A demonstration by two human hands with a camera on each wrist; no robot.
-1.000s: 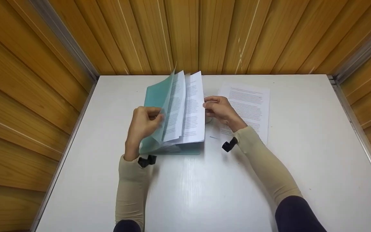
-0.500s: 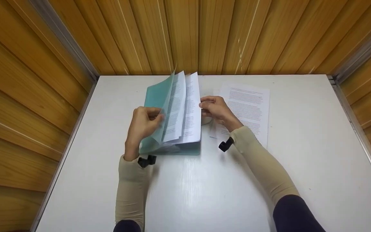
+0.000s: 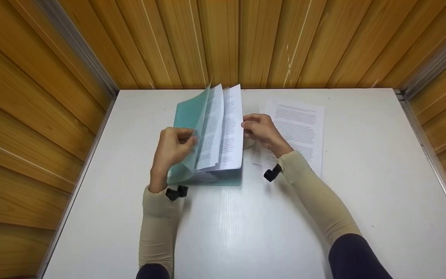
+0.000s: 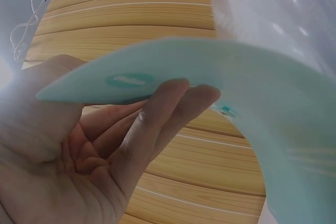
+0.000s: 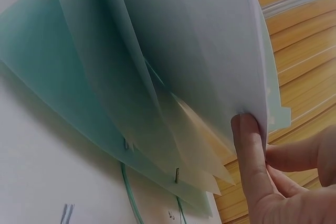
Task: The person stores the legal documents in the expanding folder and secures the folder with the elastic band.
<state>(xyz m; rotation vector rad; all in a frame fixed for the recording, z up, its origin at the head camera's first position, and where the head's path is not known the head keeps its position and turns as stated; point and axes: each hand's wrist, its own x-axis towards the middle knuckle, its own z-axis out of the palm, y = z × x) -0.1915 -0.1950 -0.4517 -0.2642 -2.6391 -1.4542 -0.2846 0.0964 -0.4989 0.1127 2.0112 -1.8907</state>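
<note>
A teal folder (image 3: 188, 112) lies partly opened near the back of the table, printed white sheets (image 3: 231, 131) standing up inside it. My left hand (image 3: 174, 145) pinches its translucent front cover (image 4: 210, 61) and holds it bent up to the left. On the other side, my right hand (image 3: 262, 130) grips the right edge of the sheets between thumb and fingers. The right wrist view shows two fingertips (image 5: 245, 124) flat on the lifted paper. Beneath that paper, translucent leaves (image 5: 110, 87) fan out over the folder's back.
A printed page (image 3: 300, 124) lies on the white table (image 3: 223, 224) right of the folder, partly behind my right hand. A thin green cord (image 5: 128, 192) hangs from the folder's edge. Wood-panelled walls (image 3: 223, 42) border the table at the back and sides.
My right hand shifted slightly left with the edge of the sheets, then a touch back right and up. My left hand keeps its place on the cover.
</note>
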